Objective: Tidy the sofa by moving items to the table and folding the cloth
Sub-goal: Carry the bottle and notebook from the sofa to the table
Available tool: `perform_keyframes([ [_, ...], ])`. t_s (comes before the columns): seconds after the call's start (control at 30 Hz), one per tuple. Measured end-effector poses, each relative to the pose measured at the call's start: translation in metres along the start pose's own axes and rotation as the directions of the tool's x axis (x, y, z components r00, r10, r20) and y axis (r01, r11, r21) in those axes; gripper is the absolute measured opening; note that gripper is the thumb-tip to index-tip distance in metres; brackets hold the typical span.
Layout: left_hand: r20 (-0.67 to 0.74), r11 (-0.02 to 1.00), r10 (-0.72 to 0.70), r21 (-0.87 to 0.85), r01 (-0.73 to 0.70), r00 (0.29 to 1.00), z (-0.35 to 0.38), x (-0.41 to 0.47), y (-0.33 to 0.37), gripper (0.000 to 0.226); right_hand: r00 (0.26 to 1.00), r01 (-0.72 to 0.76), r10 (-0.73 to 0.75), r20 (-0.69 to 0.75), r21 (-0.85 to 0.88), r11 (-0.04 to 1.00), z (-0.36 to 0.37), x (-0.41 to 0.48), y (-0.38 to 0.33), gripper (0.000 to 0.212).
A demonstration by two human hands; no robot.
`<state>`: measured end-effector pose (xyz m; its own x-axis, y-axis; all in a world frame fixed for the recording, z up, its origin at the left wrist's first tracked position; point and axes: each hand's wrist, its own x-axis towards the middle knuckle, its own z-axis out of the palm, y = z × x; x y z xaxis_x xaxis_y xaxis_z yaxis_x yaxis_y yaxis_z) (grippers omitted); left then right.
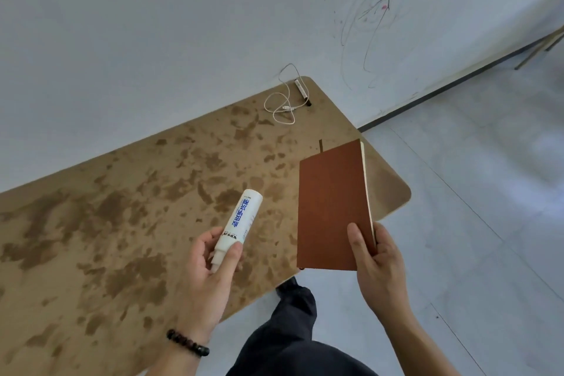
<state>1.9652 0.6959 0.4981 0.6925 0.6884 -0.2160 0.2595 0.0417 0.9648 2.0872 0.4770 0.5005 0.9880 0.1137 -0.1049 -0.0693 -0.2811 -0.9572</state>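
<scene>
The left hand (207,272) is gripping a white bottle (239,220) by its nozzle end, tilting it above the mottled brown table (122,223). The right hand (375,256) is pinching a brown notebook (332,210) by its lower corner over the table's near edge. Farther back, a white cable (282,107) is lying coiled by the wall (183,24).

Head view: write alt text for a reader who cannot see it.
A person's left hand holds a white bottle with blue lettering and the right hand holds a brown notebook, both over a mottled brown table set against a white wall. A white cable lies at the table's far corner.
</scene>
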Motion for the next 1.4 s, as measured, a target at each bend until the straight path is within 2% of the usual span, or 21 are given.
perform_keyframes([
  [0.17,-0.038,0.998,-0.023,0.059,0.026,0.999,0.049,0.099,0.022,0.029,0.998,-0.046,0.049,0.04,-0.074,0.996,0.014,0.099,-0.005,0.014],
  [0.37,-0.08,0.979,0.02,0.203,-0.003,0.997,0.094,0.187,0.049,0.031,0.993,-0.094,0.103,0.058,-0.149,0.984,0.036,0.207,-0.008,0.037],
  [0.5,-0.156,0.971,-0.005,0.235,0.042,0.988,0.112,0.221,0.05,0.034,0.975,-0.098,0.13,0.179,-0.174,0.98,0.064,0.286,0.0,0.034],
  [0.63,-0.313,0.969,-0.04,0.221,0.114,0.949,0.129,0.242,0.048,0.032,0.933,-0.059,0.115,0.34,-0.17,0.984,0.098,0.368,0.004,0.045],
  [0.73,-0.402,0.963,-0.093,0.195,0.184,0.911,0.141,0.254,0.041,0.031,0.891,-0.028,0.083,0.446,-0.13,0.991,0.119,0.426,0.017,0.038],
  [0.8,-0.44,0.951,-0.111,0.213,0.224,0.891,0.152,0.267,0.036,0.032,0.881,-0.014,0.106,0.462,-0.198,0.98,0.13,0.461,0.035,0.03],
  [0.87,-0.461,0.945,-0.117,0.219,0.241,0.879,0.165,0.286,0.03,0.032,0.885,0.068,0.143,0.442,-0.427,0.902,0.14,0.489,0.058,0.031],
  [0.93,-0.463,0.941,-0.11,0.236,0.242,0.879,0.177,0.311,0.025,0.033,0.915,0.095,0.197,0.353,-0.66,0.746,0.146,0.504,0.075,0.051],
  [0.97,-0.461,0.94,-0.1,0.246,0.236,0.881,0.183,0.325,0.024,0.033,0.928,0.095,0.196,0.316,-0.711,0.697,0.149,0.507,0.078,0.055],
  [1.0,-0.461,0.94,-0.089,0.254,0.227,0.883,0.189,0.339,0.024,0.034,0.936,0.128,0.163,0.312,-0.732,0.669,0.151,0.507,0.081,0.056],
  [1.07,-0.459,0.939,-0.064,0.272,0.209,0.886,0.199,0.368,0.026,0.036,0.916,0.279,0.06,0.396,-0.739,0.613,0.15,0.502,0.083,0.059],
  [1.13,-0.455,0.948,-0.025,0.273,0.166,0.89,0.207,0.397,0.028,0.038,0.856,0.428,0.007,0.517,-0.716,0.552,0.147,0.494,0.086,0.06],
  [1.2,-0.448,0.945,0.013,0.297,0.136,0.894,0.211,0.421,0.03,0.036,0.776,0.534,0.046,0.629,-0.695,0.482,0.141,0.485,0.092,0.057],
  [1.3,-0.413,0.917,0.068,0.384,0.106,0.908,0.216,0.456,0.034,0.031,0.698,0.608,0.117,0.706,-0.671,0.425,0.132,0.483,0.107,0.07],
  [1.4,-0.364,0.884,0.115,0.461,0.072,0.924,0.221,0.485,0.034,0.034,0.691,0.629,0.097,0.717,-0.662,0.408,0.128,0.485,0.115,0.074],
])
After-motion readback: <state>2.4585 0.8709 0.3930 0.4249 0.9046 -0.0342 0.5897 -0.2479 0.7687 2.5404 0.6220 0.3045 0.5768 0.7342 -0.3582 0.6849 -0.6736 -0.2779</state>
